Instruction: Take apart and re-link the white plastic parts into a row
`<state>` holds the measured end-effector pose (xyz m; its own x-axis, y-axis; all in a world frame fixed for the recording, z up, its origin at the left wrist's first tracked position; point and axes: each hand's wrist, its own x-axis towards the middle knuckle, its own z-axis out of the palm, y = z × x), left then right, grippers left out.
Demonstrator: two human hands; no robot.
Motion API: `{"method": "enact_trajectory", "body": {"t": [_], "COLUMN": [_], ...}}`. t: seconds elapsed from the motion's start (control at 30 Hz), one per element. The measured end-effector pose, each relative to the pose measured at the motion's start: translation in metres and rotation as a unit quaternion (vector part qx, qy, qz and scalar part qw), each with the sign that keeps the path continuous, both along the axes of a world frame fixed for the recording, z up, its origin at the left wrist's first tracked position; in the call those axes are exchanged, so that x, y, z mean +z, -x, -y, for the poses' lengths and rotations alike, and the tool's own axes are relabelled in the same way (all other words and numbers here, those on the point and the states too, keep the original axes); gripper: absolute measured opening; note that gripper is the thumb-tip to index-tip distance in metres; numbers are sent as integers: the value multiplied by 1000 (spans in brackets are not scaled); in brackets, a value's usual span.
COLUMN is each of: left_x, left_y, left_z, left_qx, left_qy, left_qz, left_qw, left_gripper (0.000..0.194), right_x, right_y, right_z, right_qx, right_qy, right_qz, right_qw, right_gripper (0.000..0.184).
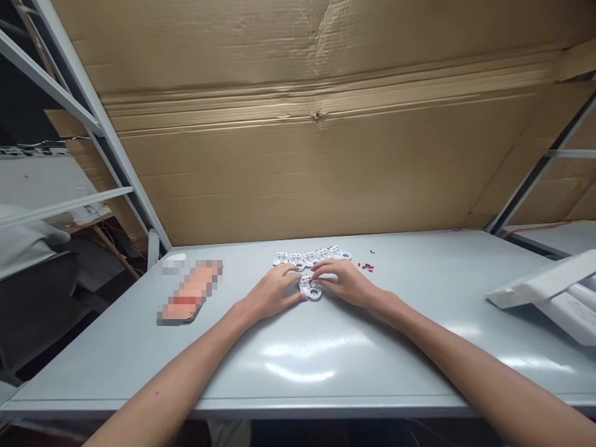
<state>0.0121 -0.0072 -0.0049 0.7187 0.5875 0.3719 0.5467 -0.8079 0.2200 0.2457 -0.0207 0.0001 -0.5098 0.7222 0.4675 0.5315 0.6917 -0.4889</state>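
Steadying a white ringed part (pixel 310 288) on the table (pixel 223 360), the left hand (pixel 278 290) has its thumb at the part's near left edge and its forefinger at the far left corner. The right hand (pixel 345 280) comes in from the other side, thumb and forefinger pinched on a small red piece (pixel 310 282) over the holed end; it is too small to tell whether that piece is seated there. The white ringed part lies directly between the hands, about equally close to both, its long axis slanting from the holed end, far and slightly left, to the ring, near and slightly right. So the pinch sits at the end away from the person. Just beyond the white ringed part stands a row of similar parts (pixel 310 258); beyond and to its right are loose red and dark bits (pixel 367 267). Well to its left lies a pixelated flat object (pixel 195 288).
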Motion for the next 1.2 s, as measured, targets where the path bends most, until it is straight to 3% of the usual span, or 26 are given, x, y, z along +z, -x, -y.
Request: {"method": "enact_trajectory", "body": {"t": [0.63, 0.87, 1.03, 1.2], "left_x": [1, 2, 4, 8], "left_y": [0, 2, 4, 1], "left_z": [0, -1, 0, 3], "left_qx": [-3, -2, -1, -23], "left_qy": [-4, -11, -12, 1], "left_qz": [-3, -2, -3, -10], "left_qw": [1000, 1000, 1000, 1000], "left_gripper": [28, 27, 27, 32], "right_x": [-7, 7, 14, 14], "right_y": [-1, -5, -2, -1], "right_z": [-1, 7, 12, 14], "right_qx": [39, 12, 69, 60], "right_qy": [-44, -37, -14, -4], "right_qz": [88, 116, 102, 106], "right_qw": [994, 992, 992, 993], "right_gripper": [28, 26, 29, 29]}}
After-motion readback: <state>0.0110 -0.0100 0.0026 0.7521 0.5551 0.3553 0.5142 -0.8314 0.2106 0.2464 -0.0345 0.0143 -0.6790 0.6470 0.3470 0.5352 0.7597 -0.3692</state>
